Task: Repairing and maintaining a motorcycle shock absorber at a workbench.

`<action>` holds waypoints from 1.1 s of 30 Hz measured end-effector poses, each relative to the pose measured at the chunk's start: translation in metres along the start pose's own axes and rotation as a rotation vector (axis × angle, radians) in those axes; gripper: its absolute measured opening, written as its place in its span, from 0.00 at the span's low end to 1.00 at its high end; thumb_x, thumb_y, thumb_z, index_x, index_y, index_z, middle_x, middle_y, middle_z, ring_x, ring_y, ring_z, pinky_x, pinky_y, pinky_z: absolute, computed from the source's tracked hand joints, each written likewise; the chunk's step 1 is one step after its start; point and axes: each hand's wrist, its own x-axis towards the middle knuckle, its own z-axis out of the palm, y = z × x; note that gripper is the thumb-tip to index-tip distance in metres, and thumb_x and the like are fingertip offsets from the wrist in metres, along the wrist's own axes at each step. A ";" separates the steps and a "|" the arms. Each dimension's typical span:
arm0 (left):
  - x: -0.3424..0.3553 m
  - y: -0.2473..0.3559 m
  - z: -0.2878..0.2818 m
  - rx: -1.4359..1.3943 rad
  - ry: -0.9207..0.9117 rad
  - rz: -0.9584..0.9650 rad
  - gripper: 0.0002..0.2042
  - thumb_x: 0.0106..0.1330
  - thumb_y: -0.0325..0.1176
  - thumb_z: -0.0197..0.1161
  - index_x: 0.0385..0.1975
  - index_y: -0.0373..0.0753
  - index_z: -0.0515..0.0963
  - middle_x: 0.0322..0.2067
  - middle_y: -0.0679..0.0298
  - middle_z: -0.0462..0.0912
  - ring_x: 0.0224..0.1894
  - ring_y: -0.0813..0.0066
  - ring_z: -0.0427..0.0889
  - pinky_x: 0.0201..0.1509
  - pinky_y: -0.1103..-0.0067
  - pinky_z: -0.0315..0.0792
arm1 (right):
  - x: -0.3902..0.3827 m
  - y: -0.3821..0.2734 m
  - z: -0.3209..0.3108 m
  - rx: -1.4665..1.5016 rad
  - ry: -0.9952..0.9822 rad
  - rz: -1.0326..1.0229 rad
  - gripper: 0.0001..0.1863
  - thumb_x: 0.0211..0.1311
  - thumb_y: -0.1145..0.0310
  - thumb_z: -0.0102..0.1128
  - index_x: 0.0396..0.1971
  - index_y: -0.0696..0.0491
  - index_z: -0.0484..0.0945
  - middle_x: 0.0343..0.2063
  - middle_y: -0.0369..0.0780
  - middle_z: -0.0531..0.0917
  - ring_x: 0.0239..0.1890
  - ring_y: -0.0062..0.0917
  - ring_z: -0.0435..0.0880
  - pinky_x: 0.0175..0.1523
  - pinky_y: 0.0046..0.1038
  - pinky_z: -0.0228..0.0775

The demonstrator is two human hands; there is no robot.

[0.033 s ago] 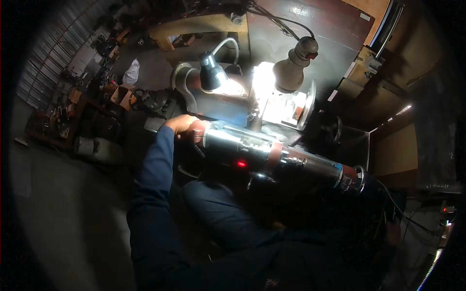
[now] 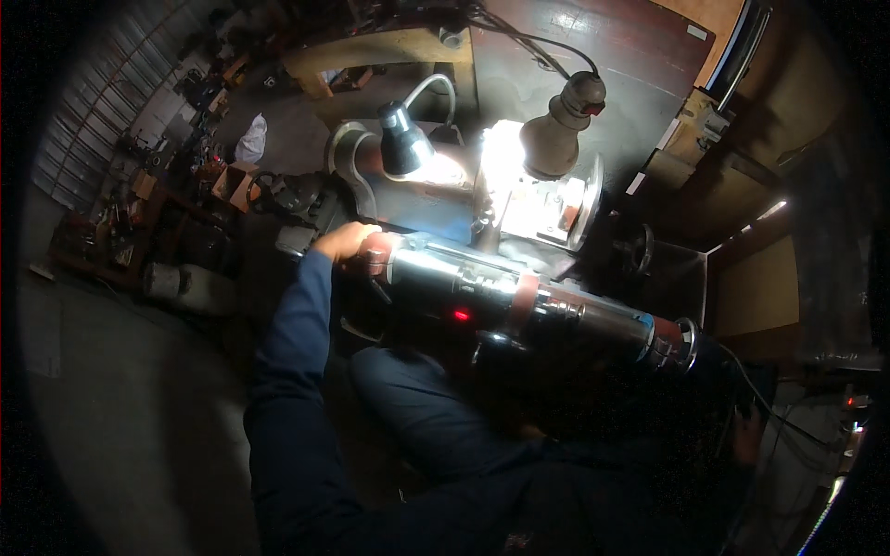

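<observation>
Machine tool body, broad and rounded, stands beyond and to the right of the left hand; glare hides detail at its lit end. Next in size: long metal cylinder assembly, lying between left hand and machine-tool glare on one side, person's bent leg on the other. Its long axis starts at the left hand and runs rightward, slanting back toward the body.

Key relation: left hand is the nearer one, at the assembly's left end, against a reddish-brown collar. Fingers partly curled there, seemingly touching; how firmly closed cannot be told, undersides hidden. Right hand is beyond the opposite end, lower and nearer the body, apart from the assembly as far as the shadow shows. Its opening and contents cannot be told; a thin cable passes just beside it.

Beige lamp hangs over the glare, farther right from the left hand; smaller black lamp sits beyond that hand, slightly right. Bright ring caps the assembly's end toward the right hand. Smaller: shiny lever below mid-length, between the hands. Smallest: red light spot, nearer the left hand.
</observation>
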 end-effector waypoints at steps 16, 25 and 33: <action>0.010 -0.078 0.051 -0.309 0.583 0.447 0.17 0.71 0.37 0.38 0.32 0.34 0.75 0.34 0.55 0.77 0.37 0.66 0.75 0.44 0.75 0.69 | -0.001 -0.085 0.140 -0.101 0.302 -0.100 0.41 0.61 0.56 0.58 0.66 0.61 0.49 0.66 0.54 0.55 0.69 0.42 0.54 0.70 0.38 0.47; 0.010 0.018 -0.020 -0.036 -0.370 -0.277 0.13 0.67 0.37 0.50 0.36 0.34 0.76 0.23 0.63 0.80 0.17 0.80 0.74 0.13 0.82 0.62 | -0.003 -0.100 0.138 -0.107 0.286 -0.069 0.40 0.61 0.58 0.59 0.66 0.60 0.51 0.64 0.54 0.59 0.67 0.44 0.56 0.70 0.38 0.46; -0.002 -0.121 0.050 -0.044 0.624 0.471 0.11 0.68 0.30 0.45 0.39 0.31 0.73 0.32 0.53 0.78 0.37 0.64 0.78 0.44 0.73 0.73 | 0.004 -0.079 0.149 -0.082 0.355 -0.179 0.38 0.62 0.59 0.56 0.66 0.59 0.51 0.64 0.53 0.59 0.67 0.43 0.56 0.70 0.39 0.45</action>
